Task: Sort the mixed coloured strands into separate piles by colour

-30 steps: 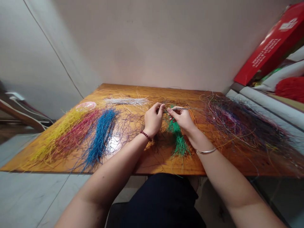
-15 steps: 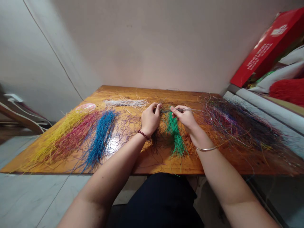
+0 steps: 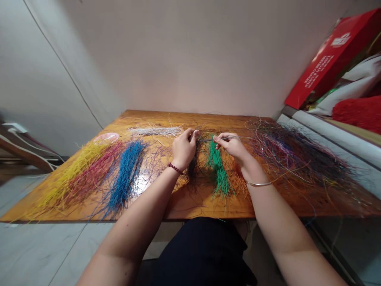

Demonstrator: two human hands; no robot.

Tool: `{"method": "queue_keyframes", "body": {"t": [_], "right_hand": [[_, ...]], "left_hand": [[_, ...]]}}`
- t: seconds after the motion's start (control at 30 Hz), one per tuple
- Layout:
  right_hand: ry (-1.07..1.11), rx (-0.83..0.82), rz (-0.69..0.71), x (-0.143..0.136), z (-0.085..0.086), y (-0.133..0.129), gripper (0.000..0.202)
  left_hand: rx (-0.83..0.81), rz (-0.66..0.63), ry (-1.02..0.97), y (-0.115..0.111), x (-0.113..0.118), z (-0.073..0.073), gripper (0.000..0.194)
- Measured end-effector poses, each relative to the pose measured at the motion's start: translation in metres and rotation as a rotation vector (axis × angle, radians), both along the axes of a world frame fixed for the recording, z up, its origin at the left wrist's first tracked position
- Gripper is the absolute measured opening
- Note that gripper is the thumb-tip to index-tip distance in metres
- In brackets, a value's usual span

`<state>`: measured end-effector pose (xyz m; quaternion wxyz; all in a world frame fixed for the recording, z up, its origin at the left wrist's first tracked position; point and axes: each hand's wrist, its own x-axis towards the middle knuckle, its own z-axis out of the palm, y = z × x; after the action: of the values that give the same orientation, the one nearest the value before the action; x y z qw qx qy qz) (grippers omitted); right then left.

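My left hand (image 3: 185, 147) is closed in a pinch above a dark bundle of thin wires (image 3: 193, 165); what its fingertips hold is too small to make out. Just to the right, my right hand (image 3: 230, 143) grips slim grey tweezers (image 3: 208, 139), whose tips point left toward my left fingertips. Under the right fingers lies a bundle of green wires (image 3: 219, 169), with orange wires (image 3: 238, 178) beside it. Blue wires (image 3: 126, 172) lie to the left of my left forearm. Behind my left hand is a bundle of white wires (image 3: 156, 130).
Yellow wires (image 3: 74, 172) and red wires (image 3: 95, 165) lie at the left of the wooden table (image 3: 184, 212), near a pink-white round piece (image 3: 106, 138). A tangled multicolour wire heap (image 3: 300, 153) covers the right side. A red box (image 3: 330, 59) stands beyond it; a wall rises behind.
The view has shifted slightly, so the scene sits a little differently. Both hands keep their grips, with a slightly wider gap between them.
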<state>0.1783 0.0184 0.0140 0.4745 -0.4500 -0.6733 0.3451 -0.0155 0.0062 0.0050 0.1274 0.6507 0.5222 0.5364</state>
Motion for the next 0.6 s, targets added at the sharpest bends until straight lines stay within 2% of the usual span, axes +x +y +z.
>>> {"method": "queue_keyframes", "body": {"t": [0.2, 0.4, 0.6], "right_hand": [[0.072, -0.009, -0.011, 0.0, 0.0051, -0.0036, 0.046], [0.151, -0.015, 0.005, 0.0054, 0.0005, 0.0013, 0.045], [0.141, -0.018, -0.033, 0.0064, 0.0041, -0.0002, 0.046]], "left_hand": [[0.015, 0.001, -0.051, 0.003, -0.0046, 0.0016, 0.028], [0.016, 0.02, -0.058, 0.0035, -0.008, 0.004, 0.03], [0.021, 0.042, -0.05, 0.0039, -0.0089, 0.0048, 0.03]]}}
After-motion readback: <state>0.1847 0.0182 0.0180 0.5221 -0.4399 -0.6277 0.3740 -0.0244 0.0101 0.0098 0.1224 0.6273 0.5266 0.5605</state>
